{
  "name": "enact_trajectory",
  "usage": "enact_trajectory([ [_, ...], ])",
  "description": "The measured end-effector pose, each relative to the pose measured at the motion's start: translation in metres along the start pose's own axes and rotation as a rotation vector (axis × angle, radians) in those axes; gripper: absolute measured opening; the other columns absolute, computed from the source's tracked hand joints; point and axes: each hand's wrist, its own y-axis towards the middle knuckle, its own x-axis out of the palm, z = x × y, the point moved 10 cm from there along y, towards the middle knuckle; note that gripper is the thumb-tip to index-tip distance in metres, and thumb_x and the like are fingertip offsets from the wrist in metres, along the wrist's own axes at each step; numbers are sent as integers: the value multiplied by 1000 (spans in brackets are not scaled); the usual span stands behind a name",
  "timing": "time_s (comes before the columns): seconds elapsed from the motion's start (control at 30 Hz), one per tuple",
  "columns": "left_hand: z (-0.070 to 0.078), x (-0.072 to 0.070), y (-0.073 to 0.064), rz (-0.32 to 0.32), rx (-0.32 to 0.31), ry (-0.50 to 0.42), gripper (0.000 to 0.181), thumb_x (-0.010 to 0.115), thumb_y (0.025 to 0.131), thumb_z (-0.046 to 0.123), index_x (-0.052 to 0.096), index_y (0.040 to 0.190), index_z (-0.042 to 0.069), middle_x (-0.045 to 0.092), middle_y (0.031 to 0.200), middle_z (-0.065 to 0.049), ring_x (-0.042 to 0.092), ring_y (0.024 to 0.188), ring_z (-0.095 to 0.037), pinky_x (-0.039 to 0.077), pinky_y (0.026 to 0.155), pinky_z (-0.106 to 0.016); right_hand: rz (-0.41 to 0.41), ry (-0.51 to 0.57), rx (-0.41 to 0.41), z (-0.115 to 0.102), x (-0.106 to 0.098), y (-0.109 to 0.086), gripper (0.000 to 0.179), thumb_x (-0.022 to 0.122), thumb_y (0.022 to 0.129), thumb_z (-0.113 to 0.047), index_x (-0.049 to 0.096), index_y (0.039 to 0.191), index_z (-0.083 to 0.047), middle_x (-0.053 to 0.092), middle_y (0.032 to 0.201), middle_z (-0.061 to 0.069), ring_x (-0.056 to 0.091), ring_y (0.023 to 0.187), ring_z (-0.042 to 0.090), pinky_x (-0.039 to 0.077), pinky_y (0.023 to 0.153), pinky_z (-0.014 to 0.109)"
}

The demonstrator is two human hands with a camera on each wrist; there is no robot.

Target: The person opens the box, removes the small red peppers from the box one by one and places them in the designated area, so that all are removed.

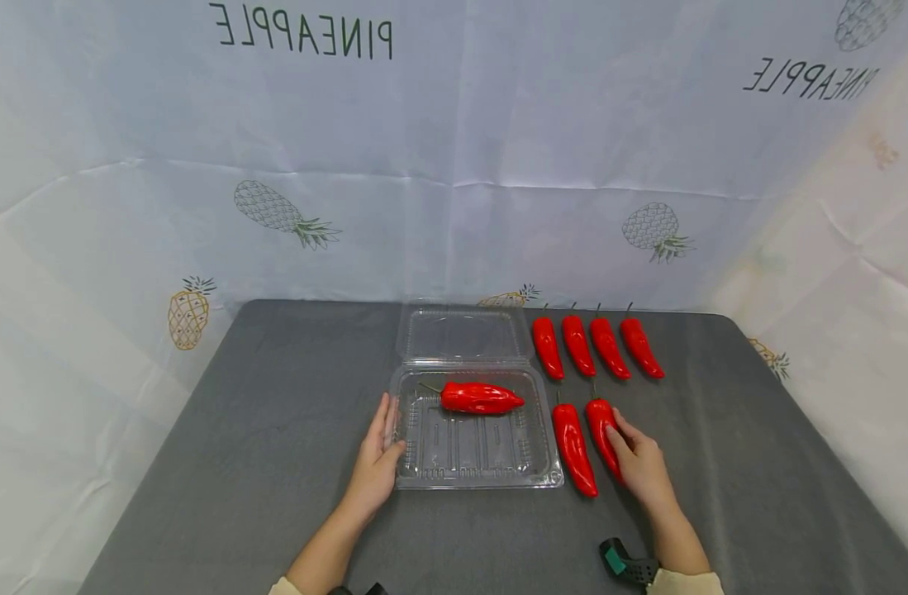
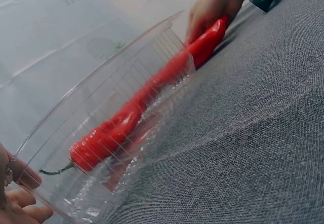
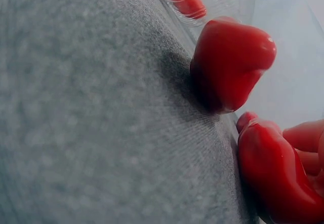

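Note:
A clear plastic clamshell container (image 1: pixel 468 486) lies with its lid folded back, and one red chili pepper (image 1: pixel 479 398) rests sideways inside it. My left hand (image 1: pixel 375 463) grips the container's left rim, thumb over the edge; its fingers (image 2: pixel 30 211) appear at the lower left of the left wrist view. To the container's right, my right hand (image 1: pixel 642 464) holds a second red chili pepper (image 1: pixel 601 421) between thumb and fingers, at table level. Just left of it lies another red chili pepper (image 1: pixel 574 450), apart from the hand.
Behind these, several red chili peppers (image 1: pixel 610 347) lie in a row near the far edge of the grey table (image 1: pixel 290 397). The lid (image 1: pixel 464 335) reaches back toward that edge. A white curtain (image 1: pixel 454 132) with pineapple prints hangs behind the table.

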Motion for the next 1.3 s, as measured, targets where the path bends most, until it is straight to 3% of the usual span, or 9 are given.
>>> enact_trajectory([
  [0.17, 0, 0, 0, -1, -21, 26, 70, 33, 87, -12, 2, 148, -2, 11, 155, -21, 12, 143, -36, 12, 112, -36, -10, 35, 6, -1, -1, 0, 61, 39, 98, -40, 25, 146, -5, 26, 150, 20, 24, 139, 38, 22, 112, 52],
  [0.37, 1, 0, 0, 2, -18, 31, 70, 34, 86, -13, 2, 148, -2, 11, 154, -22, 13, 142, -37, 14, 112, -27, -22, 74, 24, -2, -4, -1, 62, 38, 98, -40, 24, 147, -5, 24, 152, 18, 21, 141, 35, 21, 113, 51],
  [0.53, 3, -1, 0, 4, -12, 26, 71, 34, 86, -14, 2, 148, -3, 11, 154, -22, 13, 142, -38, 13, 112, -36, -17, 81, 4, -8, -7, -2, 62, 40, 97, -40, 24, 147, -6, 25, 152, 17, 22, 141, 35, 22, 112, 51],
  [0.7, 2, -2, 0, 0, -13, 18, 71, 34, 86, -14, 2, 148, -2, 11, 154, -22, 12, 142, -37, 12, 112, -34, 34, 58, -38, -19, -15, -4, 59, 35, 98, -42, 32, 145, -5, 32, 149, 19, 27, 139, 35, 24, 111, 52],
  [0.9, 1, -2, 0, -3, -15, 15, 71, 34, 86, -14, 1, 148, -2, 10, 154, -22, 12, 142, -37, 11, 111, -42, 36, 8, -143, -48, -25, -8, 57, 35, 98, -40, 39, 141, -2, 40, 144, 20, 36, 134, 37, 31, 107, 53],
  [1.07, 2, -1, -1, -5, -9, 13, 71, 34, 86, -14, 1, 148, -3, 10, 154, -23, 12, 142, -38, 11, 111, -39, 10, -64, -251, -76, -28, -11, 53, 39, 98, -36, 42, 139, -2, 48, 137, 22, 52, 118, 38, 43, 96, 54],
  [1.17, 2, 0, -1, -10, -6, 13, 71, 34, 86, -14, 1, 148, -4, 10, 154, -23, 12, 142, -38, 12, 111, -39, 1, -100, -281, -88, -28, -10, 51, 42, 97, -36, 45, 138, -5, 55, 130, 22, 59, 106, 34, 50, 88, 50],
  [1.3, 2, 0, -1, -9, -9, 14, 71, 34, 86, -13, 1, 148, -3, 10, 154, -23, 12, 142, -38, 11, 111, -43, -36, -123, -320, -104, -22, -7, 49, 47, 96, -34, 48, 136, -7, 57, 128, 21, 60, 104, 33, 52, 86, 48],
])
